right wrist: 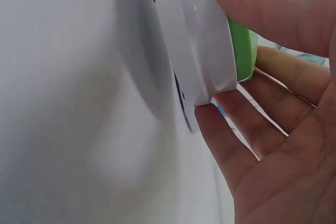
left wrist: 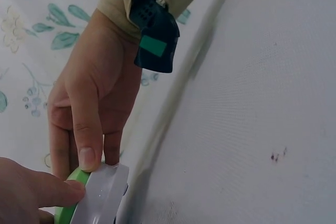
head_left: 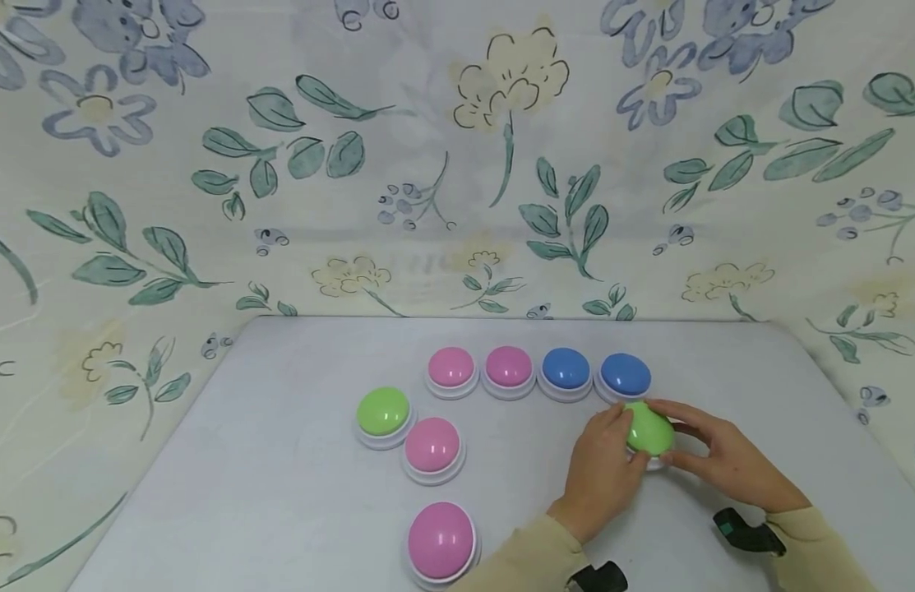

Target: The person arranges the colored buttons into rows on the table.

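Both of my hands are on a green domed push button (head_left: pixel 650 431) with a white base, at the right of the table. My left hand (head_left: pixel 603 464) grips its left side, thumb and fingers at the dome's edge. On the opposite side, my right hand (head_left: pixel 731 456) pinches the button with spread thumb and fingers. The right wrist view shows right fingertips (right wrist: pixel 210 116) against the white base (right wrist: pixel 202 40) and the thumb over its upper rim. The base is close to the table surface; whether it touches I cannot tell. Just behind stands a blue button (head_left: pixel 626 374).
Another blue button (head_left: pixel 566 368) and two pink ones (head_left: pixel 509 367) (head_left: pixel 451 367) continue the back row leftward. Left of centre stand a second green button (head_left: pixel 383 411), a pink button (head_left: pixel 432 445) and a nearer pink button (head_left: pixel 441 541). Floral cloth (head_left: pixel 420 279) hangs behind the white table (head_left: pixel 242 493).
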A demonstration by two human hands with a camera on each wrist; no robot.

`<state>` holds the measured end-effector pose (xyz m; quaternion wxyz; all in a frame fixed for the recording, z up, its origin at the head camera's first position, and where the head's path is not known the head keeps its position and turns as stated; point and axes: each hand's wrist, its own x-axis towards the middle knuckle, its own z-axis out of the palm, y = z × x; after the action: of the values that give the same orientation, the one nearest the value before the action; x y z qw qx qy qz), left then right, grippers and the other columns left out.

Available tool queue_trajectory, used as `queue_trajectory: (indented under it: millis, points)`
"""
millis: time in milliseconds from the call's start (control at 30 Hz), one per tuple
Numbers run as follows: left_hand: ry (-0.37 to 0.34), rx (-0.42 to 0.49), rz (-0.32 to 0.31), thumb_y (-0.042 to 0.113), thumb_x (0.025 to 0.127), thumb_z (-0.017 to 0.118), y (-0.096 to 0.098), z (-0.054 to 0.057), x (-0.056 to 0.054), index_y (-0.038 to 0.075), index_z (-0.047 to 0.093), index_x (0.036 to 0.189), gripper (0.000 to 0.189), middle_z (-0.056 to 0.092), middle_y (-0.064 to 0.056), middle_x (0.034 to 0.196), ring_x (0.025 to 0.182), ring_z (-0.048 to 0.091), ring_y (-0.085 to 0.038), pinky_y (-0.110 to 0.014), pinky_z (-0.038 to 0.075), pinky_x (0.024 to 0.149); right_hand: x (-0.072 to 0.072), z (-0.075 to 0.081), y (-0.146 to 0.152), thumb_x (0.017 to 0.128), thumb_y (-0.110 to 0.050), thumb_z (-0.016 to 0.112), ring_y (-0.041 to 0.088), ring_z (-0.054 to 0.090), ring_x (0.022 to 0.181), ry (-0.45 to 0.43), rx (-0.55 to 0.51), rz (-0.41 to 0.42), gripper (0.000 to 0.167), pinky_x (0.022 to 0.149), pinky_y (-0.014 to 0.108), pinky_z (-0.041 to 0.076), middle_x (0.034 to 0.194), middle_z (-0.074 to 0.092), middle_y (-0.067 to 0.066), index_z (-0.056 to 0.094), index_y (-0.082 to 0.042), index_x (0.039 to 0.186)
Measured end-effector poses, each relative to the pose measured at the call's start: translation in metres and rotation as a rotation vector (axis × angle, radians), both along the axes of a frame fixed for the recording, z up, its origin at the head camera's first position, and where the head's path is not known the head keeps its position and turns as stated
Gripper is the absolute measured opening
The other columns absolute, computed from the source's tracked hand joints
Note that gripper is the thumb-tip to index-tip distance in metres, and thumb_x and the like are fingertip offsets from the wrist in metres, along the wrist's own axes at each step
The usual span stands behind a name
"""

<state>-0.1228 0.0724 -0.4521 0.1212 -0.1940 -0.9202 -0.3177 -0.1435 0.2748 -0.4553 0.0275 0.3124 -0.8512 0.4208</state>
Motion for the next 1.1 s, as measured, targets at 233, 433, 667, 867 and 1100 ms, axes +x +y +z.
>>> queue_trajectory:
  millis: [233,433,667,867,1100]
  points:
    - [-0.009,-0.016,-0.007,0.021,0.087,0.077,0.0,-0.005,-0.002,0.0,0.065,0.13,0.049,0.064,-0.009,0.134,0.124,0.058,-0.016,-0.025,0.046,0.106,0.001,-0.004,0.002,0.085,-0.006,0.078,-0.012,0.042,0.129,-0.027,0.019,-0.022,0.062,0.1,0.009,0.042,0.14,0.056,0.021,0.053,-0.003,0.142]
    - [0.005,-0.014,-0.005,0.021,0.086,0.078,0.0,-0.007,-0.004,0.0,0.067,0.127,0.048,0.065,-0.009,0.132,0.123,0.06,-0.016,-0.023,0.047,0.104,-0.001,-0.005,0.001,0.086,-0.01,0.078,-0.013,0.041,0.128,-0.06,0.035,-0.03,0.062,0.1,0.01,0.042,0.142,0.055,0.019,0.053,-0.005,0.143]
    - [-0.006,-0.024,-0.006,0.023,0.086,0.078,0.001,-0.011,-0.005,0.0,0.066,0.128,0.049,0.065,-0.01,0.133,0.122,0.06,-0.016,-0.023,0.047,0.104,-0.002,-0.008,0.002,0.087,-0.01,0.078,-0.012,0.041,0.128,-0.066,0.035,-0.032,0.061,0.101,0.01,0.041,0.142,0.056,0.019,0.053,-0.005,0.143]
    - [-0.005,-0.043,-0.016,0.025,0.086,0.079,0.002,-0.012,-0.005,0.001,0.066,0.129,0.05,0.065,-0.008,0.133,0.123,0.06,-0.015,-0.022,0.046,0.104,-0.001,-0.01,0.005,0.087,-0.01,0.078,-0.012,0.041,0.129,-0.057,0.037,-0.028,0.062,0.101,0.008,0.039,0.142,0.055,0.019,0.053,-0.006,0.143]
    - [-0.003,-0.054,-0.014,0.026,0.087,0.079,0.004,-0.012,-0.007,0.002,0.066,0.129,0.05,0.064,-0.006,0.133,0.123,0.059,-0.014,-0.021,0.045,0.105,-0.002,-0.009,0.007,0.086,-0.008,0.077,-0.013,0.04,0.13,-0.067,0.014,-0.025,0.062,0.102,0.006,0.037,0.142,0.054,0.023,0.052,-0.004,0.143]
